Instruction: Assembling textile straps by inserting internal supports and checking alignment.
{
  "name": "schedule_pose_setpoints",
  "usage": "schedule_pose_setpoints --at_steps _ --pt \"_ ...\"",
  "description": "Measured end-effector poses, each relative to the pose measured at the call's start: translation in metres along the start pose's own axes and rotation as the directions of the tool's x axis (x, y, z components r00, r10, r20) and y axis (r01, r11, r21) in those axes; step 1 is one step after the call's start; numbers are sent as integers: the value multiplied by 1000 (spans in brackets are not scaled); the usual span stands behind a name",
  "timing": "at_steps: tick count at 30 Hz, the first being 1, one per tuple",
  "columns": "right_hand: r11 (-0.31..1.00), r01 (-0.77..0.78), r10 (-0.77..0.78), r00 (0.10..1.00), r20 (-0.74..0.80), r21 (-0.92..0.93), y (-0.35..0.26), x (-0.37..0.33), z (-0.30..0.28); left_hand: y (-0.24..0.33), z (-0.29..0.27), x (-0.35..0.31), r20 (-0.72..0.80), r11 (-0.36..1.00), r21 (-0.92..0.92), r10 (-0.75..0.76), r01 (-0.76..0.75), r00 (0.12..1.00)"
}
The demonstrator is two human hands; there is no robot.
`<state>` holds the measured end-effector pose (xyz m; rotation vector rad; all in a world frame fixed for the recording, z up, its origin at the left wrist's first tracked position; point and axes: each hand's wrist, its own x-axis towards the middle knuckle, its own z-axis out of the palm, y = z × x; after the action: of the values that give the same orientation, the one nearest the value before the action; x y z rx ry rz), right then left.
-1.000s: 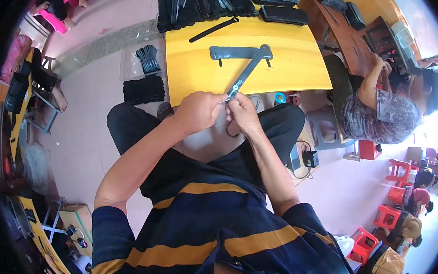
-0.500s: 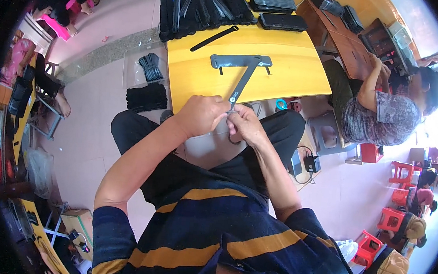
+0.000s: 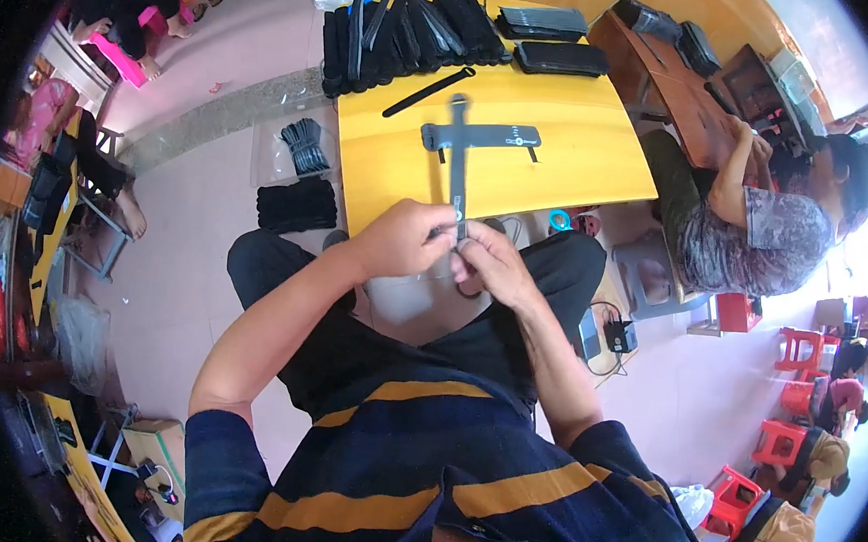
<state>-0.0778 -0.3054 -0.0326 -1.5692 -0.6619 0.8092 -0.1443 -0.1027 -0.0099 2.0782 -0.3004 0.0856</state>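
Observation:
A narrow dark strap (image 3: 458, 163) with a pale round mark stands up from my fingertips and reaches over the near edge of the yellow table. My left hand (image 3: 403, 237) pinches its lower end from the left. From the right, the fingers of my right hand (image 3: 496, 263) are closed on the same end, against the left fingertips. What the fingertips cover is hidden. Behind the strap, a flat grey-black band (image 3: 502, 137) lies crosswise on the table, two short black tabs sticking out below it. Farther off, one loose black strip (image 3: 428, 93) lies slantwise.
Many black straps (image 3: 409, 36) are heaped along the far edge of the yellow table (image 3: 599, 172), beside two flat stacks (image 3: 561, 58). Left of it are a clear bin (image 3: 272, 152) with bundled straps and a black pile (image 3: 297, 199). A seated person (image 3: 754, 236) works at the right.
The upper end of the held strap has swung left, from leaning right to nearly upright. Both hands keep their pinch at its lower end. The whole view has shifted slightly.

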Motion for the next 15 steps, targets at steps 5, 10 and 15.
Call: schedule_pose_setpoints --at_steps 5,10,15 --pt "975 85 -95 995 40 205 8 -1 6 -6 8 0 -50 999 -12 29 -30 998" --pt "980 76 -103 984 146 182 9 -2 -3 5 -9 0 135 949 -269 -131 163 982" --pt "982 -6 -57 945 321 191 13 -2 -15 20 -19 -4 457 722 -385 -392 575 798"
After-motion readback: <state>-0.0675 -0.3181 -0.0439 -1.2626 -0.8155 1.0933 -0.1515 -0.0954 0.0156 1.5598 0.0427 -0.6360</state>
